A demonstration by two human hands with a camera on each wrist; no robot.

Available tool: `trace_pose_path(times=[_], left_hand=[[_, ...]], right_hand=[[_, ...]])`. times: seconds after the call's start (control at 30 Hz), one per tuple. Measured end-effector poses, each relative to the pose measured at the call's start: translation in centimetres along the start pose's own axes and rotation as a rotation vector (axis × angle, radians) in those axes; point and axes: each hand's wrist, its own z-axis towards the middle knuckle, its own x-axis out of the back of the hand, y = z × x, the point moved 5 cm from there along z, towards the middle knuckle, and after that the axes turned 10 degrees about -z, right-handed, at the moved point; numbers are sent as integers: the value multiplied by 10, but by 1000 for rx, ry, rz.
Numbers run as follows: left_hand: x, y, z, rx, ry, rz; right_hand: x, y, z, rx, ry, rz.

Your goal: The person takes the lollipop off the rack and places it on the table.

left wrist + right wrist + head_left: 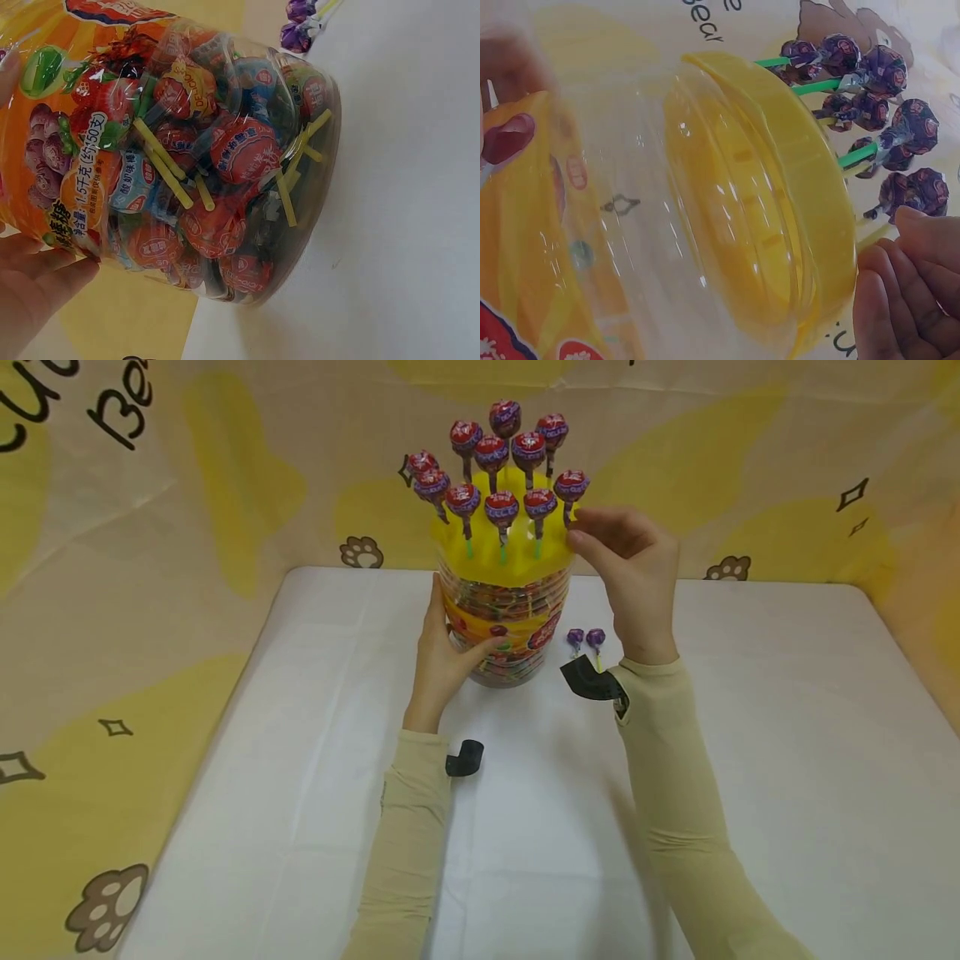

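Note:
A clear plastic jar (510, 610) packed with wrapped lollipops stands upright on the white table (750, 735). My left hand (450, 639) grips its left side, thumb on the front label; a fingertip (37, 277) presses the jar (210, 150). Several purple-wrapped lollipops stand with their sticks pushed into the yellow lid (502, 564). My right hand (581, 531) is at the lid's right edge and pinches the stick of the rightmost lollipop (572, 485). In the right wrist view that lollipop (915, 191) stands just above my fingers (907, 292), beside the lid (780, 195).
Two loose purple lollipops (587, 639) lie on the table just right of the jar, also seen as lollipops (300, 26) in the left wrist view. A yellow and cream printed cloth (150, 568) hangs behind and beside the table.

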Motion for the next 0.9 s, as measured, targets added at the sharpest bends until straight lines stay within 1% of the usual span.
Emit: trace_pose_path(times=[0.3, 0.43, 0.57, 0.9], left_hand=[[-1, 0, 0, -11, -5, 16], [0, 0, 0, -13, -4, 5], [1, 1, 0, -12, -4, -2], [0, 1, 0, -6, 2, 19]], right_hand=[[-4, 1, 4, 28, 22, -58], [-6, 0, 6, 35, 27, -92], [-7, 0, 8, 28, 37, -96], [-8, -2, 10, 33, 45, -88]])
